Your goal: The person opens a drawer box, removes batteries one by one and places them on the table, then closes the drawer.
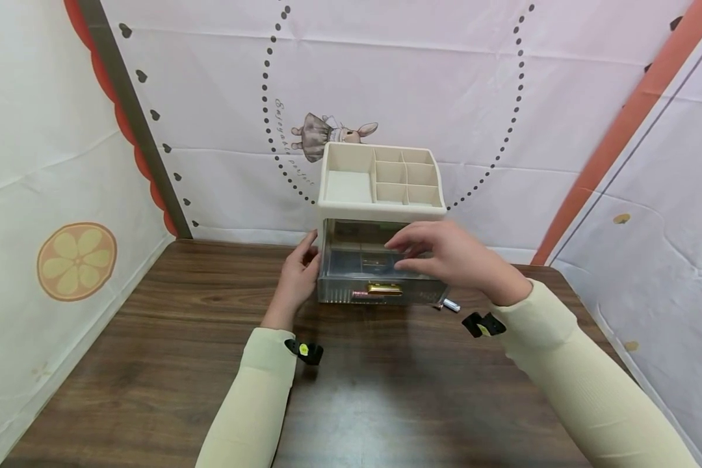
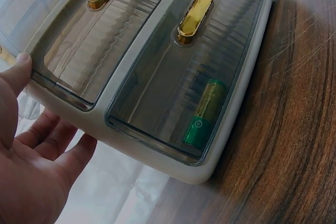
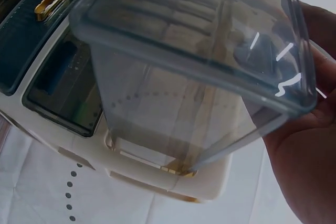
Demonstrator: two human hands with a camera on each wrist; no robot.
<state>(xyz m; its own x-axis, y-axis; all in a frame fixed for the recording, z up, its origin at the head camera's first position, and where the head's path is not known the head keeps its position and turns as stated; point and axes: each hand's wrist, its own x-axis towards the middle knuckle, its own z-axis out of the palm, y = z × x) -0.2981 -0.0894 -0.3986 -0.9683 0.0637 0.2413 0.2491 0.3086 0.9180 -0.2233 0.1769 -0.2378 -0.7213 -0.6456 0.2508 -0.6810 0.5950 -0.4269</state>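
Observation:
A cream drawer organizer (image 1: 380, 209) has its clear smoky drawer (image 1: 342, 289) pulled out, with a gold handle (image 1: 384, 289) at its front. My left hand (image 1: 299, 276) holds the organizer's left side; in the left wrist view the thumb touches the front edge and the fingers lie against the side wall. Over the pulled-out drawer is my right hand (image 1: 444, 253), fingers bent, a gap between them and the thumb. In the right wrist view that hand (image 3: 304, 156) sits behind the drawer's clear wall. A green and gold battery (image 2: 206, 114) shows through the shut bottom drawer.
A small silver and blue battery (image 1: 451, 305) lies on the brown wooden table (image 1: 123, 364), by the organizer's right front corner. Open compartments (image 1: 406, 174) top the organizer. Printed cloth (image 1: 222, 97) hangs close behind it and along both sides.

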